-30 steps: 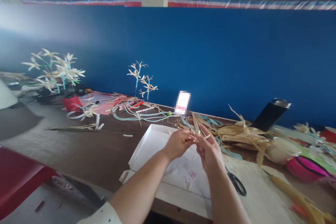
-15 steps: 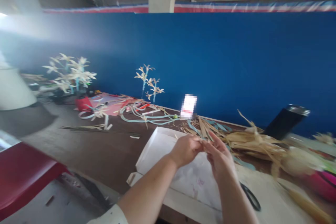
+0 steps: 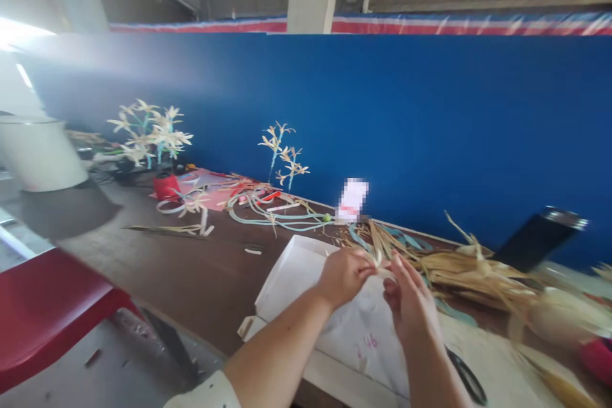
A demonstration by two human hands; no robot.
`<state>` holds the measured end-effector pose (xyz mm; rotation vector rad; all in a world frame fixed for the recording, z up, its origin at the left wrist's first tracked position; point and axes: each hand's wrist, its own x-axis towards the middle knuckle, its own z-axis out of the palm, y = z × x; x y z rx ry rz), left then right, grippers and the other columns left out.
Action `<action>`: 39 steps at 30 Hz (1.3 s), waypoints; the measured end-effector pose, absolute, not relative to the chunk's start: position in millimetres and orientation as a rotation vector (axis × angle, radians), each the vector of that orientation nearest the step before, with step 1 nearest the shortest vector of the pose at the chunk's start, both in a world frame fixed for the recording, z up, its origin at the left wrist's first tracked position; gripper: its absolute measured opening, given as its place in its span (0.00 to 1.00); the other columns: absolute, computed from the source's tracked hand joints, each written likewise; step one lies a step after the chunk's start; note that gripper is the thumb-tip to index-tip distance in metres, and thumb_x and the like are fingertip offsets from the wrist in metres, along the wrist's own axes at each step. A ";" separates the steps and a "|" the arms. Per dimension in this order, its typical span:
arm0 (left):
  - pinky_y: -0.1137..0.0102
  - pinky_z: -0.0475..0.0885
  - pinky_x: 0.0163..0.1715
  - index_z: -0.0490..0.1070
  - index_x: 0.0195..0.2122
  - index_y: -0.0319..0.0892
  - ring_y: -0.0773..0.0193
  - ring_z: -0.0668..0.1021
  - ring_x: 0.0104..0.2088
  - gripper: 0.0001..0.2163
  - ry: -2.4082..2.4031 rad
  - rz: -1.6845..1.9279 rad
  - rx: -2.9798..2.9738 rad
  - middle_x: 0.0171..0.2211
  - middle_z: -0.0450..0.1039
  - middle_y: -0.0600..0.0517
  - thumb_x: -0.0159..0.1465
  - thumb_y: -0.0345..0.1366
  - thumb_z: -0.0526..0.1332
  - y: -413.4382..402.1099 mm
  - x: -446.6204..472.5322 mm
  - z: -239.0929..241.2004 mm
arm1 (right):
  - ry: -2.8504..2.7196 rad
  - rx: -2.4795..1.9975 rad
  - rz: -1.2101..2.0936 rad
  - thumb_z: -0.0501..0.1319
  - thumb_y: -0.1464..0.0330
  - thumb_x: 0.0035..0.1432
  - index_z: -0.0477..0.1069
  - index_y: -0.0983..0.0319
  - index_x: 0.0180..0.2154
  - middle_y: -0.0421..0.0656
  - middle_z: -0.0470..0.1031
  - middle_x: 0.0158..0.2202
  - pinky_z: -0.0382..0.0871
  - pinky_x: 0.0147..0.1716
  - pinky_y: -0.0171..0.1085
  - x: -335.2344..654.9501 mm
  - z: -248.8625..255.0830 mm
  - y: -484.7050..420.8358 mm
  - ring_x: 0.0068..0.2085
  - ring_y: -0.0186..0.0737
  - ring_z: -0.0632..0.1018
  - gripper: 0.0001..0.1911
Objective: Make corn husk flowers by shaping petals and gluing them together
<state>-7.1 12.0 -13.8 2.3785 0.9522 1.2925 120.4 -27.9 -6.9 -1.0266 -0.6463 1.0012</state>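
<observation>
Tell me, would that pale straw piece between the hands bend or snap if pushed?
Probably bends: the straw piece is thin, with splayed tips. Likely light, as the left hand and right hand hold it with fingertips alone. It looks dry, so maybe brittle.

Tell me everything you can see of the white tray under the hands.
The white tray is shallow and rectangular, apparently of card, with a low raised rim visible along its left and far edges. It lies on the brown table, turned at an angle. Pink handwriting marks its floor. The left hand and right hand meet above it on a straw piece, hiding its right part. Dried husks lie by its far corner.
</observation>
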 end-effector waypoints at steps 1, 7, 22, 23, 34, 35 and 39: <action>0.71 0.68 0.39 0.76 0.32 0.42 0.64 0.75 0.37 0.09 0.986 1.337 2.321 0.33 0.76 0.51 0.61 0.38 0.58 11.8 -7.3 -12.9 | -0.650 -1.016 1.009 0.70 0.59 0.41 0.71 0.58 0.46 0.37 0.71 0.30 0.53 0.14 0.26 120.8 -7.6 -27.4 0.18 0.23 0.61 0.28; 0.71 0.68 0.40 0.76 0.29 0.41 0.65 0.75 0.36 0.04 1.023 1.464 2.152 0.31 0.76 0.52 0.58 0.31 0.61 8.7 -7.1 -7.6 | -0.690 -1.017 1.012 0.70 0.58 0.40 0.70 0.58 0.46 0.38 0.71 0.28 0.53 0.16 0.27 121.9 -8.3 -27.9 0.19 0.24 0.61 0.29; 0.72 0.68 0.38 0.75 0.27 0.40 0.65 0.75 0.35 0.07 0.931 1.461 2.030 0.31 0.75 0.50 0.59 0.33 0.60 7.7 -5.1 -8.4 | -0.768 -0.975 0.993 0.70 0.63 0.39 0.67 0.61 0.48 0.33 0.64 0.22 0.48 0.17 0.29 118.8 -6.5 -28.6 0.19 0.26 0.57 0.32; 0.72 0.69 0.38 0.75 0.26 0.40 0.66 0.75 0.34 0.07 0.920 1.456 2.012 0.31 0.75 0.50 0.59 0.33 0.59 7.4 -4.7 -7.9 | -0.767 -0.978 0.992 0.70 0.63 0.39 0.67 0.61 0.48 0.33 0.64 0.22 0.48 0.17 0.29 118.6 -6.3 -28.7 0.19 0.25 0.57 0.32; 0.72 0.69 0.39 0.76 0.29 0.40 0.66 0.75 0.35 0.06 0.931 1.446 1.848 0.32 0.74 0.50 0.58 0.35 0.61 8.3 -4.5 -8.2 | -0.640 -1.016 0.897 0.69 0.60 0.41 0.69 0.59 0.45 0.34 0.65 0.25 0.49 0.16 0.27 116.9 -2.5 -30.5 0.20 0.25 0.60 0.28; 0.72 0.69 0.40 0.77 0.29 0.41 0.66 0.75 0.35 0.06 0.935 1.437 1.853 0.32 0.74 0.51 0.58 0.35 0.61 8.7 -4.6 -9.0 | -0.629 -1.016 0.885 0.69 0.60 0.41 0.70 0.59 0.45 0.35 0.67 0.26 0.50 0.16 0.27 117.9 -2.2 -30.3 0.20 0.25 0.60 0.27; 0.72 0.69 0.39 0.77 0.28 0.41 0.66 0.75 0.35 0.05 0.912 1.384 1.910 0.32 0.74 0.51 0.57 0.35 0.62 8.7 -4.3 -10.3 | -0.652 -0.982 0.874 0.70 0.61 0.39 0.70 0.59 0.46 0.38 0.70 0.30 0.51 0.17 0.27 120.5 -0.9 -29.6 0.20 0.23 0.60 0.29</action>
